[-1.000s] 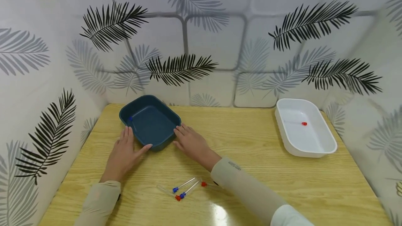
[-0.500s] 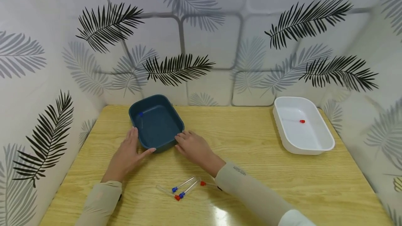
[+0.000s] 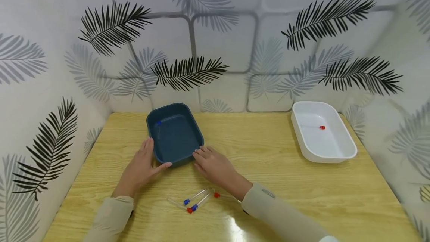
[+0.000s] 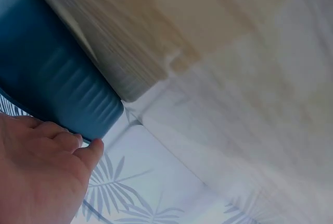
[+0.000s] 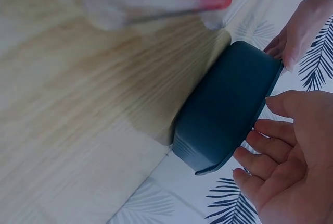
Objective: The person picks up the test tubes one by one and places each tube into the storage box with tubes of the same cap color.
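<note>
The patterned wall (image 3: 215, 40) closes off the back of the desk (image 3: 262, 145), and a wide stretch of bare wood lies between the two trays. The white tray (image 3: 326, 145) sits near the back right, close to the desk's right edge, and lies where it did a second ago. The dark blue tray (image 3: 178, 143) has shifted to the right and turned slightly since then — there is more wood now between it and the left edge. It rests at the back left, a strip of desk showing behind it.

Both hands are unclenched and touching the blue tray at its near corners. The left hand (image 3: 139, 167) lays its fingers along the left side and its thumb along the near side; the right hand (image 3: 215, 165) sets its fingertips at the near right corner. The left wrist view shows ribbing on the tray's outer wall, hidden from above, while the right wrist view shows the right fingers relaxed at the rim.

In front lie two blue-capped tubes (image 3: 203, 199) and two red-capped tubes (image 3: 178, 203) — a red cap looms blurred in the right wrist view. One blue cap (image 3: 159, 123) shows inside the blue tray, one red cap (image 3: 322, 127) inside the white.
</note>
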The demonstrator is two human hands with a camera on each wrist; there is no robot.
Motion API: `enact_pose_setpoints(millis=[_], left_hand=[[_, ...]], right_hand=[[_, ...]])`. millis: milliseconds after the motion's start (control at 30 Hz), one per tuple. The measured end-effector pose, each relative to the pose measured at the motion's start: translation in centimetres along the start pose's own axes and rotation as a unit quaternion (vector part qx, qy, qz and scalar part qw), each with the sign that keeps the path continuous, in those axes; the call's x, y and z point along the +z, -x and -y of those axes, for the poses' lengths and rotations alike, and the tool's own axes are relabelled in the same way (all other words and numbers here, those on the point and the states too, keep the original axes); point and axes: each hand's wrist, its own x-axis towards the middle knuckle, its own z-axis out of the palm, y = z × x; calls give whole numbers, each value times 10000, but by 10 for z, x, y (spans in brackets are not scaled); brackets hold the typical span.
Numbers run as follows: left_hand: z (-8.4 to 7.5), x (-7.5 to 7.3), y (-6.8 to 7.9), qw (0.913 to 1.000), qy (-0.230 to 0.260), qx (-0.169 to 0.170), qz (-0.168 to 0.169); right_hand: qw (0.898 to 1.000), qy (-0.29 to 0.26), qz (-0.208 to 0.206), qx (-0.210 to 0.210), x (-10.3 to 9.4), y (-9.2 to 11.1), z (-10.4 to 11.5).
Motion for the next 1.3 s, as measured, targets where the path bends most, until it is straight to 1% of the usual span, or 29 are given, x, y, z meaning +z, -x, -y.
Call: enact_pose_setpoints(millis=[100, 167, 267, 400, 533, 867, 1000, 1300], left_hand=[[-3, 2, 2, 10000, -28, 10, 87], [-6, 3, 3, 9999, -12, 4, 141], [-9, 4, 5, 9999, 4, 61, 138], [-13, 5, 7, 9999, 19, 107, 135], [-16, 5, 7, 9996, 10, 136, 227], [-20, 8, 7, 9987, 166, 254, 411], [-22, 8, 6, 9984, 155, 306, 451], [-26, 1, 7, 9980, 42, 385, 489]], right_hand=[[10000, 15, -44, -37, 0, 9, 1], [10000, -87, -22, -4, 0, 15, 2], [9997, -218, -50, 60, 0, 23, 5], [9994, -273, -192, 61, 1, 32, 7], [9991, -259, -334, 6, 1, 38, 8], [9971, -470, -589, 132, 2, 57, 17], [9963, -553, -641, 173, 1, 62, 20], [9957, -667, -553, 331, -6, 65, 31]])
